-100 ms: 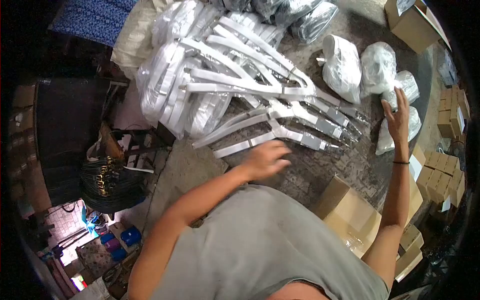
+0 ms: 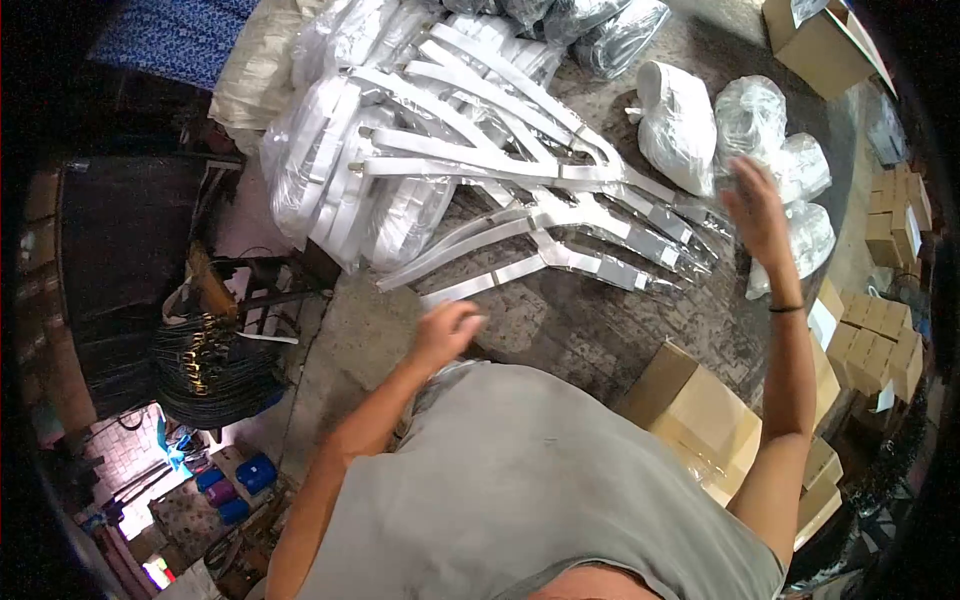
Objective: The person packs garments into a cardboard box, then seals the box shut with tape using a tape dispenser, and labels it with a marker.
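Note:
Several white Y-shaped straps (image 2: 470, 172), which look like suspenders in clear sleeves, lie fanned out on the dark tabletop (image 2: 560, 325). My left hand (image 2: 445, 335) is empty, its fingers loosely bent and the thumb apart. It hovers at the near edge of the table, just below the lowest strap. On the right, my right hand (image 2: 757, 210) reaches over the table with fingers stretched and nothing visible in them. It overlaps the cluster of clear plastic bags with white contents (image 2: 752, 115). A larger white bagged bundle (image 2: 676, 130) lies to its left.
Clear bags of white straps (image 2: 310, 170) are heaped at the left, with dark bagged bundles (image 2: 620, 40) behind. An open cardboard box (image 2: 815, 50) stands at the far right. Another carton (image 2: 700, 420) is beside my body, and small boxes (image 2: 875, 345) are stacked at right.
My left hand has moved left and down, away from the lowest straps. My right hand has drawn left, off the bags at the right.

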`<state>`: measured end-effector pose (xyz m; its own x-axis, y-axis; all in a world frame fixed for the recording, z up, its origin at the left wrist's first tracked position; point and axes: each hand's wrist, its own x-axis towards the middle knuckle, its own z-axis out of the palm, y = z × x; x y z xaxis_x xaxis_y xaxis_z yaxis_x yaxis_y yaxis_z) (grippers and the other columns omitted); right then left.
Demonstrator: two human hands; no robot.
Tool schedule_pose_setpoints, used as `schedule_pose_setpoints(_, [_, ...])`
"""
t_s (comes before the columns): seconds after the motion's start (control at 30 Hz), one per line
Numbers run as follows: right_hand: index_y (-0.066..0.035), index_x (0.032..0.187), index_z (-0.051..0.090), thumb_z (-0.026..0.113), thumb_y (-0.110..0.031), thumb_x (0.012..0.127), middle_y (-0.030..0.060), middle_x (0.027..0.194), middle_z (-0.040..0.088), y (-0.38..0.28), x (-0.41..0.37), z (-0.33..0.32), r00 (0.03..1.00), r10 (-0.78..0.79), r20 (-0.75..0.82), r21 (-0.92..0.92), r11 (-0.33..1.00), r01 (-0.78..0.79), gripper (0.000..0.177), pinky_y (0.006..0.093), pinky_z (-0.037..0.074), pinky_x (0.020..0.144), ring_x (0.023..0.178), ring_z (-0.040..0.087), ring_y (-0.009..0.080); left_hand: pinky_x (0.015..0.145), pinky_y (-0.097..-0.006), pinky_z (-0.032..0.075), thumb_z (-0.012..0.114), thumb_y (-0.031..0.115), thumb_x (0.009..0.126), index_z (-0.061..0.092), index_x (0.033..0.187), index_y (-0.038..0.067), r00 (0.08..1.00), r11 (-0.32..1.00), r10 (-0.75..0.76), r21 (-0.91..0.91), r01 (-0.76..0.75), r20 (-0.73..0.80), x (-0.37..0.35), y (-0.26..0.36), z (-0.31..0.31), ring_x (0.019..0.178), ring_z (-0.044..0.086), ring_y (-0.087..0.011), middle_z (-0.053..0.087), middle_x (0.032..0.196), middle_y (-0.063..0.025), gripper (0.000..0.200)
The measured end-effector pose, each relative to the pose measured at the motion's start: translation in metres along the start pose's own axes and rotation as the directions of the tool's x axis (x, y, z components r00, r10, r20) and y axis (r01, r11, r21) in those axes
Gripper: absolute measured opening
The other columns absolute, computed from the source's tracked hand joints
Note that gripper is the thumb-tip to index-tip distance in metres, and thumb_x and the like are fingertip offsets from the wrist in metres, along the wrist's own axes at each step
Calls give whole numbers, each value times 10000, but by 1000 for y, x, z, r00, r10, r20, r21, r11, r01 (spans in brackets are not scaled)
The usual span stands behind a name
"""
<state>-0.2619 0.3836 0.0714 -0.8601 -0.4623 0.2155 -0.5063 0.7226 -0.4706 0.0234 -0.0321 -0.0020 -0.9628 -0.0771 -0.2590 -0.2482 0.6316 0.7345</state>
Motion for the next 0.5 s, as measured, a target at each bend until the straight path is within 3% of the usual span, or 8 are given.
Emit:
schedule_pose_setpoints(0.03, [-60,1270,549,659,-157,868,170,1338,499,-27,7,3,993,29,118,-8,1000,-28,428,402,414,1025,1230,482,330,739,-354,514,679,220,840,650,950,49,987,988,-155,-3,155,-39,-15,-11,-9,852,647,-223,639,899,-120,205])
schedule_pose_setpoints(0.1, [-57,1264,558,657,-174,877,162,1340,505,-67,20,9,952,-7,305,-40,999,20,417,401,430,1008,1217,499,322,724,-340,513,683,216,841,650,945,50,969,977,-211,-20,210,-128,-45,-42,-8,829,646,-214,634,880,-112,199])
schedule_pose_setpoints(0.2, [-37,1158,632,663,-212,861,169,1203,607,-118,53,47,907,-219,360,-14,971,240,346,414,471,954,1133,563,330,707,-318,506,688,225,848,651,933,43,877,956,-290,-74,284,-383,-57,-77,-36,792,639,-194,635,873,-88,205])
schedule_pose_setpoints(0.27, [-28,1173,622,651,-214,873,166,1171,625,-165,76,59,872,-197,447,116,980,162,354,393,495,912,1063,605,314,706,-310,500,688,239,854,651,926,36,813,950,-312,-138,282,-492,-56,-92,-60,777,633,-184,641,885,-73,219])
schedule_pose_setpoints(0.33, [-19,1182,613,634,-228,895,162,1144,641,-205,94,88,853,-180,489,348,938,-2,356,359,519,853,1007,635,266,733,-306,490,667,309,882,632,1009,24,658,936,-337,-318,153,-673,-40,-108,-97,836,618,-166,638,997,-69,314])
schedule_pose_setpoints(0.4, [-22,1222,586,608,-249,920,160,1116,653,-246,114,134,855,-259,449,618,781,-88,379,341,531,817,986,641,232,784,-311,481,660,389,880,551,1178,2,566,822,-506,-562,88,-650,-11,-120,-139,963,584,-165,583,1154,-107,500])
schedule_pose_setpoints(0.47, [11,1343,461,615,-255,930,175,1172,597,-294,134,180,843,-231,486,736,628,-252,515,319,519,811,1001,606,214,858,-332,465,658,481,855,396,1345,-20,555,751,-544,-660,-14,-630,20,-103,-189,1082,540,-210,519,1241,-152,749])
schedule_pose_setpoints(0.5, [3,1382,401,626,-286,920,183,1197,578,-322,143,198,850,-156,504,750,567,-340,590,331,521,809,1006,601,229,908,-353,446,670,525,823,338,1383,-35,595,808,-441,-586,-64,-672,37,-101,-208,1137,518,-250,485,1294,-186,858])
